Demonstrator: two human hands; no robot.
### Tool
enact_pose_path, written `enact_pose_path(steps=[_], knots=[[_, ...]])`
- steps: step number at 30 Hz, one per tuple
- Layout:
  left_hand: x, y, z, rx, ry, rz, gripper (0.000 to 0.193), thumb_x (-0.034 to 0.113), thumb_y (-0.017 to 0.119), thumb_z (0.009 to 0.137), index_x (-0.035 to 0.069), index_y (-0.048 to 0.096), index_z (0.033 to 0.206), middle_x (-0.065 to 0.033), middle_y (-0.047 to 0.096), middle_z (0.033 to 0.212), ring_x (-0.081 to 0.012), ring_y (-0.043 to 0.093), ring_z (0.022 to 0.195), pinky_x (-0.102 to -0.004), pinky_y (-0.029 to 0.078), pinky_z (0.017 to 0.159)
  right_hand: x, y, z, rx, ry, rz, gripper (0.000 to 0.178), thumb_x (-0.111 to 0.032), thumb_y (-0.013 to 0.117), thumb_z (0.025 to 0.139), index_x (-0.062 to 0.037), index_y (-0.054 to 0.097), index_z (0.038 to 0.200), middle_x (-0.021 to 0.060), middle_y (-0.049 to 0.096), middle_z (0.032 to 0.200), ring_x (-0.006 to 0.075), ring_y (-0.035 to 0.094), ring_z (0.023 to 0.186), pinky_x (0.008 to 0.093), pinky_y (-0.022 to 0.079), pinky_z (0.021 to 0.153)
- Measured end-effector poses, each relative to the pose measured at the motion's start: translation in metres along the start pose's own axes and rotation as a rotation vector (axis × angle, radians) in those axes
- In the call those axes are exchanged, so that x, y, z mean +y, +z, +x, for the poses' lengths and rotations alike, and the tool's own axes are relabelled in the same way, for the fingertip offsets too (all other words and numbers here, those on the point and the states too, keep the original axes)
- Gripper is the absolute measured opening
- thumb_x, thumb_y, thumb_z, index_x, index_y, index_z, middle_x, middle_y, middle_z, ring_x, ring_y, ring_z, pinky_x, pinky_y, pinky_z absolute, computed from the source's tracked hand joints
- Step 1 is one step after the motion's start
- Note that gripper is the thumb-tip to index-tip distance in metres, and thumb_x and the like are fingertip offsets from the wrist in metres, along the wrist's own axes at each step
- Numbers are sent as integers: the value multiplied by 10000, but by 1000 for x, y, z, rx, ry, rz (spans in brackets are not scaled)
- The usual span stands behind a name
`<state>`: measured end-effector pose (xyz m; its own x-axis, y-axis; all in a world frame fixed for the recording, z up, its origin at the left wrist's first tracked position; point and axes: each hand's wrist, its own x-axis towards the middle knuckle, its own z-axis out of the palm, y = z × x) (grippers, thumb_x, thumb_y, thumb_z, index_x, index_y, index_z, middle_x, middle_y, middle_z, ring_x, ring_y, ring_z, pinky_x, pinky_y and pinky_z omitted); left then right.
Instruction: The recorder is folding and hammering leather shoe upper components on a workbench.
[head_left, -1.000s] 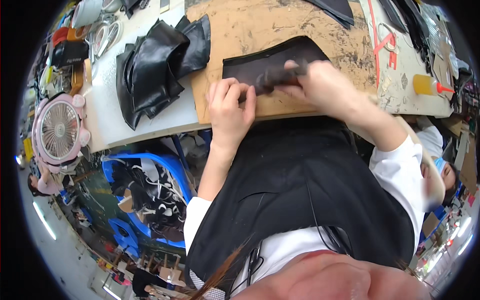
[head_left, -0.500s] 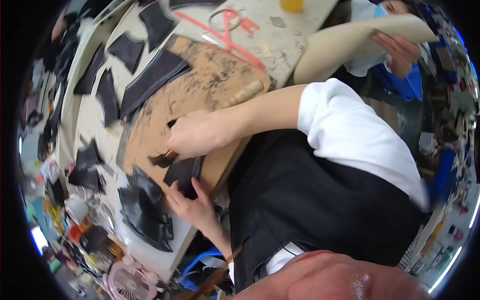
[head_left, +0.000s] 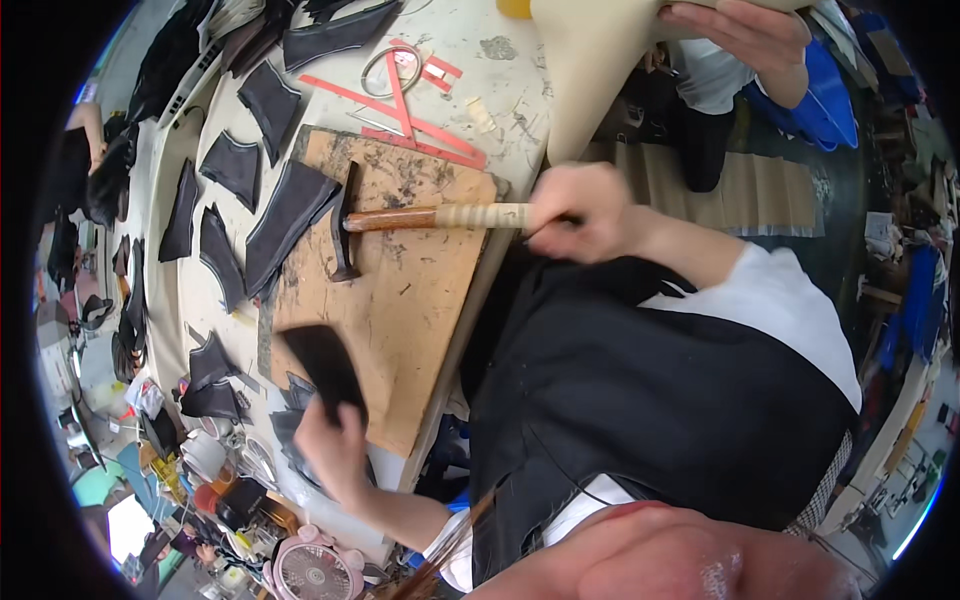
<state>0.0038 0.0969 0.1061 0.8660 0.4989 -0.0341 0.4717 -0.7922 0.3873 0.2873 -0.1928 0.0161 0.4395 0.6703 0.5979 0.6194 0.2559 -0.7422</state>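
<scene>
My left hand (head_left: pixel 330 450) grips a dark leather piece (head_left: pixel 322 360) between thumb and fingers, over the near-left end of the worn brown work board (head_left: pixel 385 345). A hammer (head_left: pixel 395 216) lies on its side across that board, with a dark metal head and a wooden handle wrapped in pale tape. Right at the handle's butt end is my right hand (head_left: pixel 585 210), its fingers curled and smeared by motion. A small dark patch shows among them; whether they grip the handle is unclear. Just past the board lies a larger cut leather piece (head_left: pixel 285 220).
Several dark cut pieces (head_left: pixel 232 165) lie on the pale table (head_left: pixel 520 90). Red strips (head_left: pixel 400 105) and a metal ring (head_left: pixel 390 70) lie beyond the board. Another person's hand (head_left: pixel 745 35) holds a beige sheet (head_left: pixel 590 60). A pink fan (head_left: pixel 315 568) stands at the lower edge.
My right hand has drawn back from over the board to the handle's end, leaving the hammer head in sight. My left hand has lifted the leather piece off the board. The view has shifted.
</scene>
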Motion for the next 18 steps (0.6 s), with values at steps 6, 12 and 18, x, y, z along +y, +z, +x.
enact_pose_path(steps=[6,12,18], knots=[[6,-51,-10,120,-338,573,703,193,740,802,22,432,1410,-232,550,1313,-329,557,1163,-383,417,986,84,-176,-39,668,256,-230,451,-322,619,897,-69,522,1258,120,582,1101,217,540,988,301,406,875],[140,25,71,-322,382,-425,741,145,706,845,-12,332,1465,-196,514,1374,-289,498,1278,-406,381,1050,29,-201,-5,301,561,-950,490,-301,787,793,-40,624,1175,115,643,1111,246,577,1036,386,458,896],[220,86,115,-381,404,-1048,745,330,613,948,17,235,1509,-187,392,1467,-296,424,1328,-406,351,1075,-7,-208,-15,69,300,-65,493,-123,845,692,-13,608,1110,69,622,1063,167,587,1014,338,481,853]])
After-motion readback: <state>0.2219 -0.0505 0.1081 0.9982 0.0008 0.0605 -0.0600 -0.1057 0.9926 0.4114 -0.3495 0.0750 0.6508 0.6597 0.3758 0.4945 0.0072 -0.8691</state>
